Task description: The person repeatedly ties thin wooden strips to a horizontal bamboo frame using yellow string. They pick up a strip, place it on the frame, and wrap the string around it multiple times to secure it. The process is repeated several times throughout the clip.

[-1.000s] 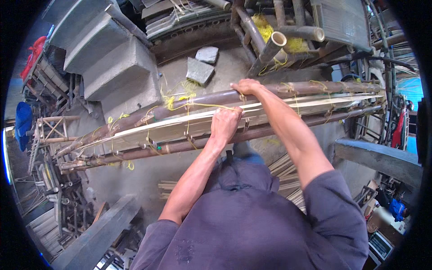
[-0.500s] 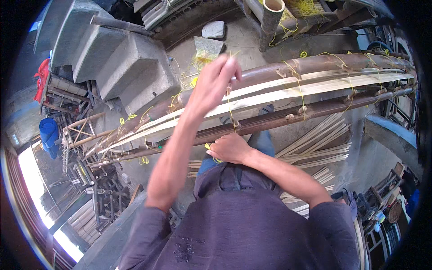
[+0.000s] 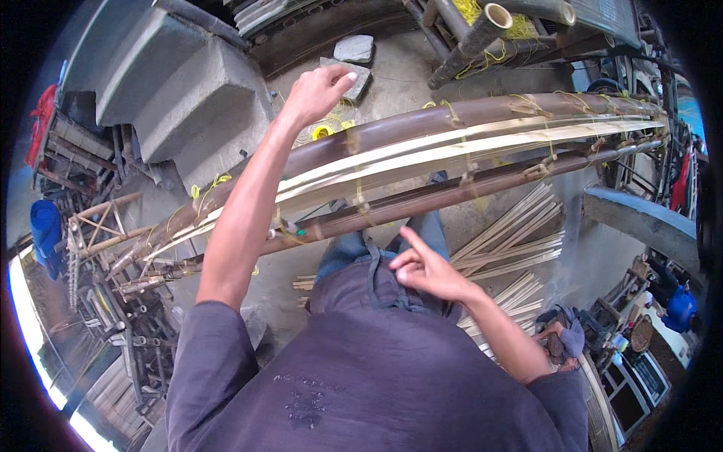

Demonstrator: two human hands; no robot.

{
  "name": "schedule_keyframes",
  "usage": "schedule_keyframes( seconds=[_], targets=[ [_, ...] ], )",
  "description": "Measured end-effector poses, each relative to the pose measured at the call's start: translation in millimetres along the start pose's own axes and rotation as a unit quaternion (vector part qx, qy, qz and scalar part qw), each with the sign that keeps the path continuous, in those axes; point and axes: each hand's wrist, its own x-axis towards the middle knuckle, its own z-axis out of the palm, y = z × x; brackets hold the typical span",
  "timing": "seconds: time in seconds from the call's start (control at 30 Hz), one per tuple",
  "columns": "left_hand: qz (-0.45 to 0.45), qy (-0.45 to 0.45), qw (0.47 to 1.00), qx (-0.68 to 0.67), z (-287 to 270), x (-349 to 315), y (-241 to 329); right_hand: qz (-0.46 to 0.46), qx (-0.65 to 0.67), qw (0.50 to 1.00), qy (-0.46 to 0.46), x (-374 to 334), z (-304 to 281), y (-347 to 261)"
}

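Observation:
Two dark bamboo poles lie across in front of me, the far pole [image 3: 414, 124] and the near pole [image 3: 407, 202]. Long pale bamboo strips [image 3: 392, 151] run between them, and yellow twine [image 3: 360, 192] ties cross from pole to pole. My left hand [image 3: 320, 94] is raised beyond the far pole, its fingers curled; what they hold, if anything, is hidden. A yellow twine roll [image 3: 322, 132] lies beyond the pole, below that hand. Over my lap, on the near side of the near pole, my right hand [image 3: 428, 269] has its index finger stretched out and holds nothing visible.
Loose pale slats [image 3: 512, 226] fan over the floor to the right. Concrete steps [image 3: 188, 83] stand at the far left, with stone blocks [image 3: 354, 49] beyond the poles. Thick bamboo tubes [image 3: 482, 38] are stacked at the far right. A low blue-topped wall [image 3: 640, 215] stands right.
My left hand has moved left and farther from me. My right hand has left the near pole, drawn back toward my lap and uncurled a finger; the yellow twine by it is gone.

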Motion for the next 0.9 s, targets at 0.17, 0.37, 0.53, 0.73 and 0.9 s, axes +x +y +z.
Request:
schedule_keyframes(
  seconds=[0.17, 0.37, 0.53, 0.73, 0.9],
  targets=[
    [0.048, 0.019, 0.996, -0.076, 6, -111, 7, -0.142, -0.080, 0.984, 0.070, 60, 67, 21],
    [0.055, 0.122, 0.991, -0.028, 71, -178, 0, -0.365, -0.571, 0.721, -0.142, 68, 54, -239],
    [0.091, 0.167, 0.981, 0.033, 73, -159, 14, -0.093, -0.551, 0.824, 0.088, 190, 9, -215],
    [0.039, 0.121, 0.988, 0.092, 71, -160, 10, -0.243, -0.018, 0.964, 0.104, 225, 3, -147],
    [0.060, 0.161, 0.983, 0.070, 71, -165, 4, -0.273, -0.296, 0.914, -0.047, 92, 80, -36]
  ],
)
